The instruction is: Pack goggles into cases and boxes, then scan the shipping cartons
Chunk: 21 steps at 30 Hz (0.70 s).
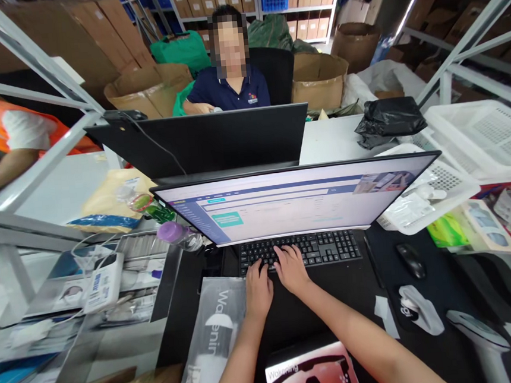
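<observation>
Both of my hands rest on a black keyboard (332,247) below a wide monitor (275,210) that shows a web page. My left hand (259,289) lies over the keyboard's left end, fingers spread on the keys. My right hand (291,269) is beside it, its fingers stretched over the middle keys. Neither hand holds anything. A clear plastic pouch (218,332) with "Wakening" printed on it lies by my left forearm. Between my forearms sits a box (314,374) with a picture of goggles, cut off by the lower edge.
Right of the keyboard lie a black mouse (411,261), a crumpled white bag (420,309) and a handheld scanner (477,330). White baskets (425,191) stand farther right. A purple-lidded bottle (179,236) is left of the monitor. Across the desk sits a person (233,89); another (17,126) works at far left.
</observation>
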Each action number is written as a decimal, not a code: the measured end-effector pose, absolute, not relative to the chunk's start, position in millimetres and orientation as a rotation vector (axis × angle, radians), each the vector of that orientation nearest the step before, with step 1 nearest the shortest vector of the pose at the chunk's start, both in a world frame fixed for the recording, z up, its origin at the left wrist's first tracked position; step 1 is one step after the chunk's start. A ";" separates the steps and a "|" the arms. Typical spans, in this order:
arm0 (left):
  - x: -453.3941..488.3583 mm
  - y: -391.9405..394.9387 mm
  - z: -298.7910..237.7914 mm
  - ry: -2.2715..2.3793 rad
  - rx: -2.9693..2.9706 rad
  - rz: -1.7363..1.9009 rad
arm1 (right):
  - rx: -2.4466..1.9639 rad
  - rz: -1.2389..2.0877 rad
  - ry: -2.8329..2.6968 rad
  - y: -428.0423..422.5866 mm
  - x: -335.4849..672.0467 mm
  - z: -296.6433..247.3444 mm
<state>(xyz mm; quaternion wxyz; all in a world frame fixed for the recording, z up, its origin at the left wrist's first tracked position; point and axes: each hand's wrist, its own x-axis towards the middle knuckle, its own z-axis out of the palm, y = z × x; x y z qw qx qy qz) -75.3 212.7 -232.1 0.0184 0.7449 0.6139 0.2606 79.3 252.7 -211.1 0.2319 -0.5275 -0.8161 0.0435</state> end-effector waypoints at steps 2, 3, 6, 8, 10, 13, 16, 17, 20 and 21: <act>-76.0 212.8 -231.5 1.905 2.315 0.812 | -1.441 0.114 -2.234 253.4 82.8 -211.8; -76.5 212.6 -231.3 1.903 2.316 0.814 | -1.436 0.106 -2.231 253.1 85.2 -212.7; -77.8 210.9 -230.1 1.895 2.318 0.825 | -1.408 0.075 -2.216 249.2 92.5 -216.9; -77.9 208.3 -228.3 1.888 2.322 0.832 | -1.399 0.068 -2.196 246.6 95.7 -219.6; -77.1 204.2 -225.3 1.881 2.333 0.839 | -1.417 0.062 -2.178 245.9 96.1 -220.9; -77.3 193.9 -219.1 1.890 2.332 0.877 | -1.472 0.005 -2.156 248.6 93.1 -218.2; -85.9 176.6 -214.2 1.941 2.272 0.944 | -1.506 -0.031 -2.124 248.9 93.1 -211.8; -91.5 169.4 -213.8 1.966 2.244 0.963 | -1.510 -0.025 -2.110 247.2 95.5 -210.1; -113.6 146.9 -217.2 2.068 2.179 1.013 | -1.507 0.003 -2.086 237.3 110.5 -209.8; -120.9 140.3 -219.6 2.103 2.173 1.024 | -1.503 0.007 -2.091 233.7 117.1 -211.5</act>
